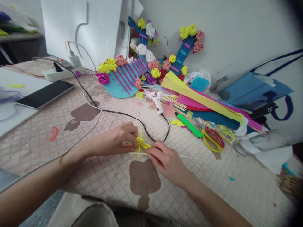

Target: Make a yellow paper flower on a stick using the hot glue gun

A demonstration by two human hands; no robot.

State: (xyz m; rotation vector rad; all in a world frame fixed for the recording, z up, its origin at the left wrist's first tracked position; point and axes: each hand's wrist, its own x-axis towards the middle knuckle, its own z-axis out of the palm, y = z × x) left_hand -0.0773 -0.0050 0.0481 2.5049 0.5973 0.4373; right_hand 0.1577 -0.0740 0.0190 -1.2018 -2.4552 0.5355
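Between my two hands is a yellow paper flower [140,142] with narrow, spread strips, just above the patterned tablecloth. My left hand [124,138] is closed at its left side, with thumb and fingers pinched on the paper. My right hand [165,160] closes from the right on the yellow strips; its fingertips partly hide them. A thin pale wooden stick [134,153] runs level below the flower and passes under my right fingers. Whether those fingers also grip the stick, I cannot tell.
A white glue gun [157,101] with a black cord lies beyond my hands. Scissors [213,138], a green strip [189,125] and coloured paper [201,94] lie right. Behind stand flower-decorated blue guitar shapes [127,78]. At left are a tablet [47,93] and a power strip [62,72].
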